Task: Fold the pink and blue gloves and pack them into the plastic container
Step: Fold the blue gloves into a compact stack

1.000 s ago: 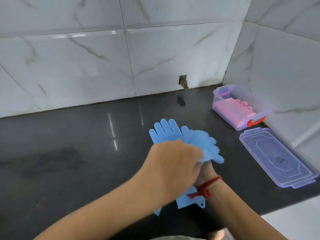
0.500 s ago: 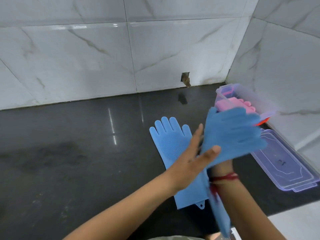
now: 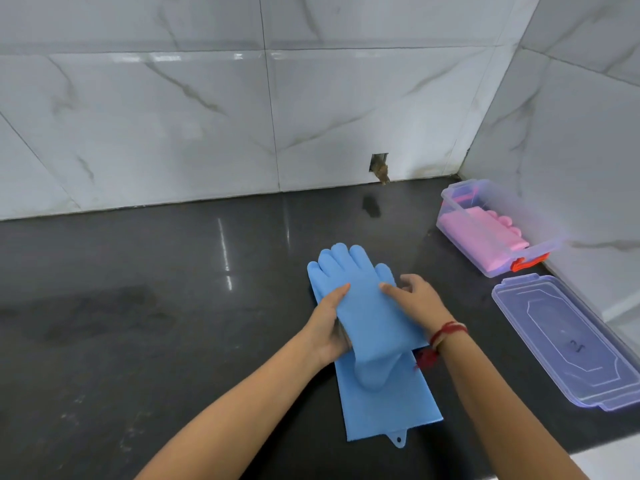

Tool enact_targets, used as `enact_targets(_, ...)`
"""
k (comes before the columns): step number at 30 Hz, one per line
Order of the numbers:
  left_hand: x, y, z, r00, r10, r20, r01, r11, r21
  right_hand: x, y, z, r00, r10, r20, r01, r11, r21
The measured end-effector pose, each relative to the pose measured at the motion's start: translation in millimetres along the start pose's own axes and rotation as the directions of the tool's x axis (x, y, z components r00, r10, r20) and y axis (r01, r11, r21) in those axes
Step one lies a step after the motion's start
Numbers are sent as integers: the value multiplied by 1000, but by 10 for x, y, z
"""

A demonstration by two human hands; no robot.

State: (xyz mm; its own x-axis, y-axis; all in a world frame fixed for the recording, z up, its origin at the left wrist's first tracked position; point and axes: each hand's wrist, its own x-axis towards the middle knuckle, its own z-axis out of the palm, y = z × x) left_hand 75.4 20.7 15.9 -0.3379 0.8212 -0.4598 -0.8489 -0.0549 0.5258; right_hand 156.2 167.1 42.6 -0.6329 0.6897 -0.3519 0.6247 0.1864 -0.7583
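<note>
A: What were the hands doing with the blue gloves?

B: The left hand (image 3: 330, 325) had its grip closed on the left edge of the upper blue glove (image 3: 372, 306), thumb on top and fingers tucked under the rubber. The right hand (image 3: 420, 303) lay at the opposite edge, its fingers curled against the glove's side; I could not tell whether that grip pinched the glove or only rested on it.

A: And the second one?

B: The lower blue glove (image 3: 391, 410) lay flat on the surface (image 3: 156, 323) beneath the upper one, its straight cuff running toward the person past both wrists, with a small hanging tab with a hole at the cuff corner. The upper glove's thumb drooped over it just behind the left grip. Both looked like smooth, matte silicone, with rounded fingertips pointing away from the hands.

A: Where was the plastic container?

B: Well to the right of the right grip and farther back, against the marble-tiled wall (image 3: 207, 116). The clear plastic container (image 3: 453, 209) was rectangular, with an orange-red latch at its near end, and the pink gloves (image 3: 485, 226) lay folded inside it.

A: Its lid?

B: The transparent lid (image 3: 568, 344) lay flat on the glossy black surface, right of the right wrist, just in front of the container, showing a raised moulded outline. A red thread bracelet (image 3: 446, 330) circled the right wrist.
</note>
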Motion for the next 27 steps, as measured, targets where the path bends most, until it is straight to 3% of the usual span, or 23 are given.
enact_targets(4,8,107,33,997,3,-78,-1,1000,20,-42,77,-100,982,0,190,-34,984,176)
enact_targets(8,-26,312,130,996,28,-90,-22,997,69,-119,-23,-188,953,-234,194,154,921,359)
enact_targets(11,9,490,151,988,8,-155,9,994,107,-151,-71,-205,912,-313,265,139,844,517)
enact_targets(15,26,360,62,949,-83,-303,142,974,177,-149,63,-8,962,-80,261,-27,923,384)
enact_targets(18,39,280,-48,942,-67,-329,143,967,212,-156,197,32,950,44,310,-163,915,368)
enact_targets(24,21,268,-90,938,105,-330,46,908,417,-222,266,12,948,21,317,-149,911,385)
enact_targets(27,-4,209,-120,930,173,-324,-5,887,461,-340,339,-94,941,-23,339,-47,979,196)
